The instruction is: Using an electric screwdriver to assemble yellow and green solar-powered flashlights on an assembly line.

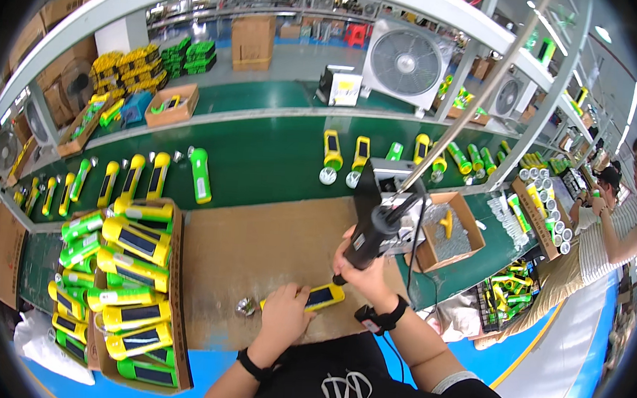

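A yellow solar flashlight body [333, 295] with a dark panel lies on the brown cardboard sheet in front of me. My left hand [286, 314] grips its left part and presses it against the sheet. In my right hand [363, 275] is a black electric screwdriver [372, 237], held upright with the fingers wrapped round it. Its tip comes down at the flashlight's right end; the exact contact point is too small to make out. Beside my left hand rests a round silvery reflector head [245, 307], joined or close to the flashlight's left end.
On the left, a carton [183, 358] is heaped with yellow and green flashlights. A carton of small metal parts [453, 240], with a yellow piece on top, stands right of the screwdriver. More flashlights line the green conveyor belt [262, 159]. Co-workers [610, 202] are at the far right.
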`<action>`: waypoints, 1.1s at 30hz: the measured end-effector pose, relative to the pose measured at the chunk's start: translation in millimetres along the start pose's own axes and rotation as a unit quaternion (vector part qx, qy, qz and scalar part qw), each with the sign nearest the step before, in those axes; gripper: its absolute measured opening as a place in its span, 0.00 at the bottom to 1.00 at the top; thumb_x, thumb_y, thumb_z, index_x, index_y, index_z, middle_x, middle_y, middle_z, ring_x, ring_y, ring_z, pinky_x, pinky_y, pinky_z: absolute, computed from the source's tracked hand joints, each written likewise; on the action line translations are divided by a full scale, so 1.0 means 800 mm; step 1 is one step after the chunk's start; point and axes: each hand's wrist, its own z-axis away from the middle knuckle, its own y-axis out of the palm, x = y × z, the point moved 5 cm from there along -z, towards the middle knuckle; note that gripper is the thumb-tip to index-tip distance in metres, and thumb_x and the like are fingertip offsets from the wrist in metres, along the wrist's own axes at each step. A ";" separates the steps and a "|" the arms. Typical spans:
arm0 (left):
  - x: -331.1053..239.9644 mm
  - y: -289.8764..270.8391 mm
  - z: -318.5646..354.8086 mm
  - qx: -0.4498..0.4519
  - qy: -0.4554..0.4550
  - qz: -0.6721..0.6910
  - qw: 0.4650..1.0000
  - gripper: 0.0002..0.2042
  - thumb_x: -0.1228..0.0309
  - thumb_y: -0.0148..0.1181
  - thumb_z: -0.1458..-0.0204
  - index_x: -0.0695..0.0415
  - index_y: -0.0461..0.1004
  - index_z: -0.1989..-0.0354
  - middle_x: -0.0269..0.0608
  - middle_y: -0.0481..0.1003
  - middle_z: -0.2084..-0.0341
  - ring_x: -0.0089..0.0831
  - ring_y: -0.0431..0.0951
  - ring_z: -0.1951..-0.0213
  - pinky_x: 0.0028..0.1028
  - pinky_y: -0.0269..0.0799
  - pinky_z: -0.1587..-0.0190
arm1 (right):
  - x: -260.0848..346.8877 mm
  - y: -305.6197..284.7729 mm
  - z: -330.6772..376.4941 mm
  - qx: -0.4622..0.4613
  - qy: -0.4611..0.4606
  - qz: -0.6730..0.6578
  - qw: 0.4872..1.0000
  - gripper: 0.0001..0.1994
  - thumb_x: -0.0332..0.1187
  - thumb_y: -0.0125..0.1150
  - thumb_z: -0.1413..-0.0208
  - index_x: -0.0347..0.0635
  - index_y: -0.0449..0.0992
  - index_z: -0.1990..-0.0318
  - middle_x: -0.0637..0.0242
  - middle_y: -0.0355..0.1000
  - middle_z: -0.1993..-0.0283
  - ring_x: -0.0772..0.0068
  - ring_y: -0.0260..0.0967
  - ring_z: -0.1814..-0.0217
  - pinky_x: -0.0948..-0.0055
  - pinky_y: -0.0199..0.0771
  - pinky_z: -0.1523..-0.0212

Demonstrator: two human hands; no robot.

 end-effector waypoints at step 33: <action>-0.392 -0.288 -0.444 -0.281 0.373 -0.109 0.878 0.03 0.75 0.54 0.55 0.59 0.74 0.73 0.46 0.73 0.75 0.43 0.75 0.67 0.36 0.70 0.63 | 0.237 -0.145 0.125 -0.123 -0.093 -0.066 0.986 0.28 0.20 0.62 0.57 0.30 0.57 0.47 0.62 0.69 0.76 0.77 0.67 0.76 0.78 0.68 0.74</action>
